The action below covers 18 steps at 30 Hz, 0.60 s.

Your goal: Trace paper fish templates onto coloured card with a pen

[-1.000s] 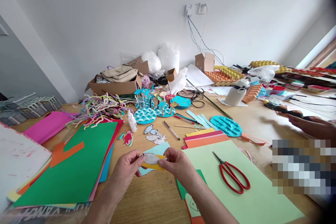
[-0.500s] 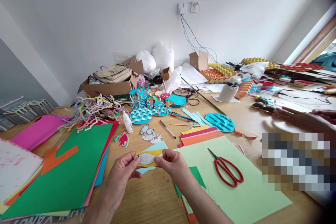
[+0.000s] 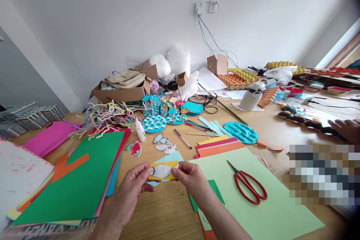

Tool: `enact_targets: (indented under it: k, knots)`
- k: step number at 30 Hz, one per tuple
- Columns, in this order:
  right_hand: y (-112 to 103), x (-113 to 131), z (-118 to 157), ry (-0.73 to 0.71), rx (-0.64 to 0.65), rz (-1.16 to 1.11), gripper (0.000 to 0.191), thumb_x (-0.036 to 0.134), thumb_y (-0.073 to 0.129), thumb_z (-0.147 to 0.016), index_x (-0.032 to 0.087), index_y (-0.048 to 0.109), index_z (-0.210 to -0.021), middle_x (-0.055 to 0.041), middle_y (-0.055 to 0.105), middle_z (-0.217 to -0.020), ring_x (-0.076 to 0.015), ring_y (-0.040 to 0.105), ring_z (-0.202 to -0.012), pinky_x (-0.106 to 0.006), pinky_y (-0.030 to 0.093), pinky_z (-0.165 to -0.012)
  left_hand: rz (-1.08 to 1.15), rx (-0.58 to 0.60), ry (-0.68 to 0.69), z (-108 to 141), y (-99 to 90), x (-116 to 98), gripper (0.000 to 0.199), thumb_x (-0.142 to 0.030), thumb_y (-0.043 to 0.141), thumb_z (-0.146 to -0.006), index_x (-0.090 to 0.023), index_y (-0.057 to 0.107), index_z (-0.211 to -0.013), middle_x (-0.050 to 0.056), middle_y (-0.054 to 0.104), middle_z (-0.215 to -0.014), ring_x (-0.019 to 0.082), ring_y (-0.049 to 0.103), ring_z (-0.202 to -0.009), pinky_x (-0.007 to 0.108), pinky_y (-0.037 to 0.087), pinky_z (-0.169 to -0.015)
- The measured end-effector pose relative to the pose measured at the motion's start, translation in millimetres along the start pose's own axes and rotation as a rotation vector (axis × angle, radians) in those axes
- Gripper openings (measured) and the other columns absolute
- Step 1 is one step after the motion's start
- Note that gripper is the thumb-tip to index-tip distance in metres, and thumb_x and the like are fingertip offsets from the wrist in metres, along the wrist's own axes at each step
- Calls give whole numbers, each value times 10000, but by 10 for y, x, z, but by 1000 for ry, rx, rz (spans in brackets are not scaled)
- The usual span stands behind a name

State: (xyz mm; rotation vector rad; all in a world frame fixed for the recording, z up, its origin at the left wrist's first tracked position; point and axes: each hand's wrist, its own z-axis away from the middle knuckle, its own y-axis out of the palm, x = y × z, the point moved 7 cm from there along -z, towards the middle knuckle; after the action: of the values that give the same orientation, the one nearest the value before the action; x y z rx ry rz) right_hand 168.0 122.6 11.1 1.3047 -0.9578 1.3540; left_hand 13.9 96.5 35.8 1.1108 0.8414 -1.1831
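Observation:
Between my two hands, above the near part of the table, is a yellow paper strip with a white fish cutout (image 3: pixel 163 171) lying on its face. My left hand (image 3: pixel 132 187) pinches the strip's left end, by the fish's head. The right end, at the tail, is pinched by my right hand (image 3: pixel 194 180). A light blue paper piece (image 3: pixel 176 156) lies on the table behind the strip, partly hidden. Farther back are several paper fish cutouts (image 3: pixel 165 145). Red-handled scissors (image 3: pixel 249 183) rest on a large pale green sheet (image 3: pixel 270 210) to the right.
Stacked coloured paper (image 3: pixel 95 172) covers the left side, below a heap of pipe cleaners (image 3: pixel 107 118). A white glue bottle (image 3: pixel 140 130), a pen (image 3: pixel 182 138) and a blue crinkled disc (image 3: pixel 241 132) stand or lie farther back. Another person's hand (image 3: pixel 344 129) is at the far right.
The view has swung slightly left, so things appear farther right. My left fingers have shifted, uncovering the fish's head. The other person's hand has moved right, off the black carton strip's near end.

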Motion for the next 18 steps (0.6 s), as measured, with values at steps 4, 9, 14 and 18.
enact_targets:
  k: [4, 9, 14, 18]
  knots:
    - [32, -51, 57, 35, 44, 45, 325, 462, 612, -665, 174, 509, -555, 24, 518, -543, -109, 444, -536, -235, 341, -534, -243, 42, 39, -30, -8, 25, 247, -398, 662, -681, -159, 649, -741, 21, 632, -720, 137, 556, -636, 201, 437, -494]
    - [22, -138, 99, 64, 48, 164, 281, 407, 534, -733, 172, 557, -581, -6, 593, -574, -127, 504, -533, -241, 371, -537, -301, 41, 36, -29, -26, 62, 267, -423, 647, -670, -157, 639, -685, 24, 608, -685, 145, 551, -626, 198, 413, -472]
    - [-130, -102, 94, 15, 7, 268, 273, 405, 497, -768, 183, 579, -632, -9, 594, -628, -137, 530, -576, -246, 399, -563, -270, 8, 51, -19, -77, 22, 321, -476, 614, -691, -155, 616, -683, 39, 625, -701, 145, 566, -614, 198, 417, -463]
    - [-385, -3, 183, -7, -59, 322, 285, 445, 536, -734, 191, 570, -608, 7, 515, -560, -137, 468, -555, -248, 378, -532, -377, -160, 86, -71, -615, -144, 281, -431, 646, -639, -159, 593, -679, 5, 599, -539, 129, 549, -508, 195, 405, -443]
